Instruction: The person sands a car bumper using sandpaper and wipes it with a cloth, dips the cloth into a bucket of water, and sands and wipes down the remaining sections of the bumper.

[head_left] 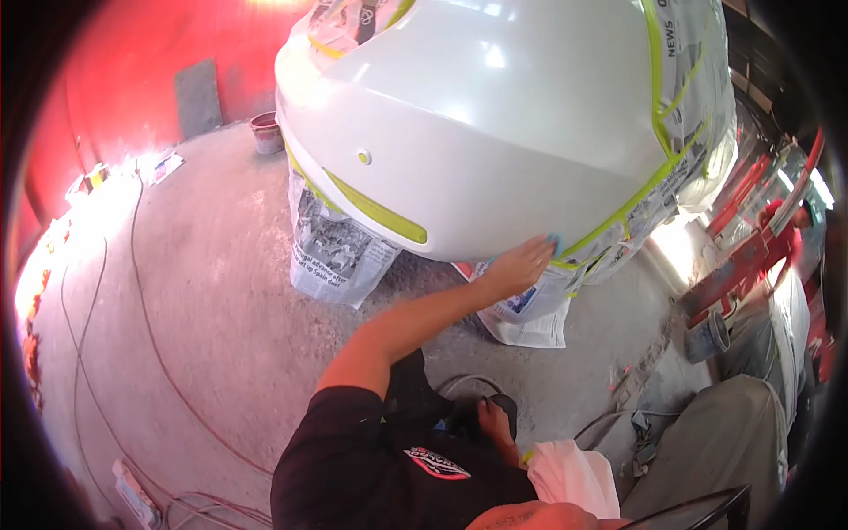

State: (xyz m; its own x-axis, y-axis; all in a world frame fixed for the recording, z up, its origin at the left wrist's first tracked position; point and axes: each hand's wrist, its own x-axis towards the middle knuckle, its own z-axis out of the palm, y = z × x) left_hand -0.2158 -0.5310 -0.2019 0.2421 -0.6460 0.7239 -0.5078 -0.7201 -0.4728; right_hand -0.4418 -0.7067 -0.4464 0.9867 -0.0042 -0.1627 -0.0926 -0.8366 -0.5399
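A glossy white car bumper fills the upper middle, bordered with yellow-green masking tape and newspaper. My left arm reaches up to its lower right edge. There my left hand presses a small light-blue pad against the surface, beside the taped seam; most of the pad is hidden by the fingers. My right hand is low, close to my dark-clothed legs, and its fingers are partly hidden against dark material. A pale cloth hangs next to my right arm.
Cables run over the concrete floor at left. A small bucket stands by the red wall. On the right are a grey bucket, a grey-covered shape and another person in red.
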